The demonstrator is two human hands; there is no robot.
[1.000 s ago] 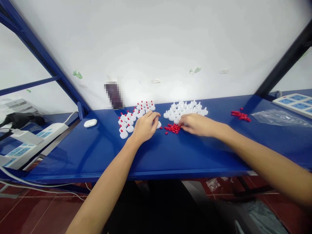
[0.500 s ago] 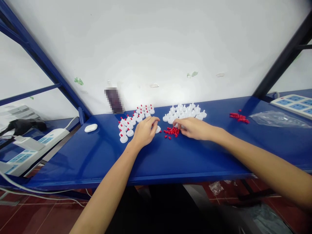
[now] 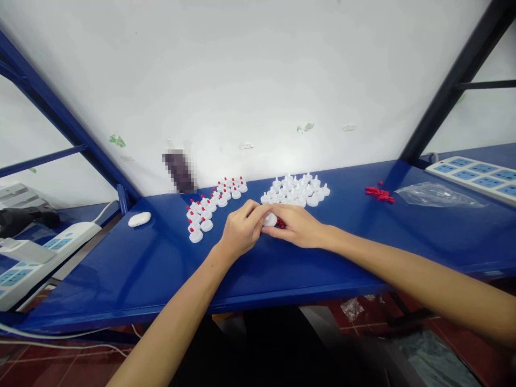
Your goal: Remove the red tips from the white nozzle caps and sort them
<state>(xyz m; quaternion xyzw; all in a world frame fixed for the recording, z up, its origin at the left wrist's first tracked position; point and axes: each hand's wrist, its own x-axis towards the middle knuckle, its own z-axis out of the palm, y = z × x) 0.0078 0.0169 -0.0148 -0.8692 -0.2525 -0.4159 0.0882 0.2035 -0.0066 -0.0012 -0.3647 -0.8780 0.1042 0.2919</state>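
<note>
A round white plastic nozzle cap [image 3: 270,220] is being grasped between the left hand [image 3: 241,228] and the right hand [image 3: 300,226] above a blue tabletop [image 3: 161,274], near small red tips [image 3: 281,222]; no contents are being shown.

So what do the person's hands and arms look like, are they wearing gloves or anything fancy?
No gloves: the left hand and right hand are bare. No sleeves, watches or bracelets show on the left forearm or right forearm.
</note>
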